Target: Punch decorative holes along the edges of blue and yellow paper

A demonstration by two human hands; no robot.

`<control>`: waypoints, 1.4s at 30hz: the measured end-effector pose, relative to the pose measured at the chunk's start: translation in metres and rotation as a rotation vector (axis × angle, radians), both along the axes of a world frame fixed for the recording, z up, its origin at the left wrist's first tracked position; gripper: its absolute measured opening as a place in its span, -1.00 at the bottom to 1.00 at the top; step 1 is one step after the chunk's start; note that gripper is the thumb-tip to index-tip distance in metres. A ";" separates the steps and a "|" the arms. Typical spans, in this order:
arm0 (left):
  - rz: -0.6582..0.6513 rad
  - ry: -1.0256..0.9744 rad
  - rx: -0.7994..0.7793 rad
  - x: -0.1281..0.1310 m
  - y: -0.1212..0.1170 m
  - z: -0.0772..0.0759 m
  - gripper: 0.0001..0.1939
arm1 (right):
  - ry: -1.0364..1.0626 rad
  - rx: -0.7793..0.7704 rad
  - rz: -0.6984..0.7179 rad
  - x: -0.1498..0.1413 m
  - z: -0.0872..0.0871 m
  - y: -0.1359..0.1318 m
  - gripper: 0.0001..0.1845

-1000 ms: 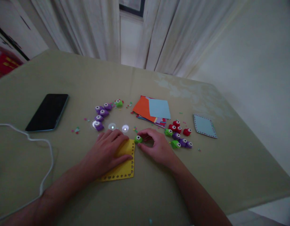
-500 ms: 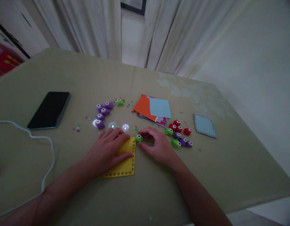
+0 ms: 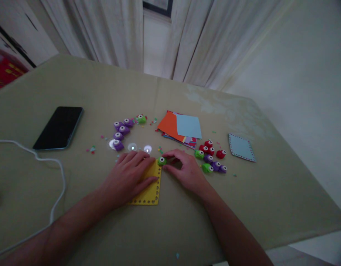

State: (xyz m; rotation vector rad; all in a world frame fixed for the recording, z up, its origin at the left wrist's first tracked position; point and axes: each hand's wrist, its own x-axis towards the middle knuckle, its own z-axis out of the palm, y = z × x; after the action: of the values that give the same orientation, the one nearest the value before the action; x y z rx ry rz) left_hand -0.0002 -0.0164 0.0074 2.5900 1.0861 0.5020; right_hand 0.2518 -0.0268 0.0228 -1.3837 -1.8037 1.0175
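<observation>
A yellow paper square (image 3: 148, 194) lies in front of me, with small hearts and stars cut out along its right and lower edges. My left hand (image 3: 130, 171) rests flat on it, fingers stretched out, covering its left and upper part. At the paper's upper right corner sits a green craft punch (image 3: 162, 161) with a star mark on its white top. Thumb and fingertips of my right hand (image 3: 183, 166) grip this punch from the right. Several red, green and purple punches (image 3: 210, 158) stand just right of that hand.
Purple punches (image 3: 118, 136) and a green one (image 3: 141, 119) stand at the left. Coloured paper (image 3: 189, 126) is stacked behind my hands. A punched light blue square (image 3: 241, 147) lies right, a tablet (image 3: 58, 128) and white cable (image 3: 61, 175) left. Confetti bits are scattered about.
The yellow paper has turned slightly and shifted a little to the right under my left hand. The green punch stays at its upper right corner in my right hand. The view has shifted slightly.
</observation>
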 end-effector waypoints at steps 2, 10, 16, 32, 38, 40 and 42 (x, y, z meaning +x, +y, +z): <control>0.000 -0.009 -0.012 0.000 0.000 0.001 -0.60 | -0.002 -0.005 -0.004 0.000 0.000 0.000 -0.73; -0.009 -0.034 -0.004 0.000 0.000 0.001 -0.60 | 0.005 -0.009 0.004 0.001 0.000 0.000 -0.73; -0.026 -0.049 -0.003 0.000 0.000 0.001 -0.62 | -0.006 -0.004 -0.007 0.001 0.000 0.000 -0.75; -0.008 -0.064 -0.011 0.001 -0.002 -0.001 -0.63 | 0.017 0.008 0.000 0.000 -0.001 0.001 -0.75; -0.013 -0.054 0.004 0.001 -0.002 -0.002 -0.61 | 0.019 -0.010 -0.001 0.000 -0.001 0.000 -0.71; -0.014 -0.052 0.011 0.001 -0.002 -0.002 -0.61 | 0.026 -0.015 0.000 0.000 -0.001 0.000 -0.69; -0.019 -0.057 0.022 0.001 -0.003 -0.001 -0.61 | 0.037 -0.023 0.000 0.000 0.000 0.000 -0.65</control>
State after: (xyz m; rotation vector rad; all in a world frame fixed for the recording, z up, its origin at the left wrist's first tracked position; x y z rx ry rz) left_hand 0.0012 -0.0190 0.0061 2.5853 1.0417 0.5829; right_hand 0.2520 -0.0269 0.0226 -1.3704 -1.7700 1.0600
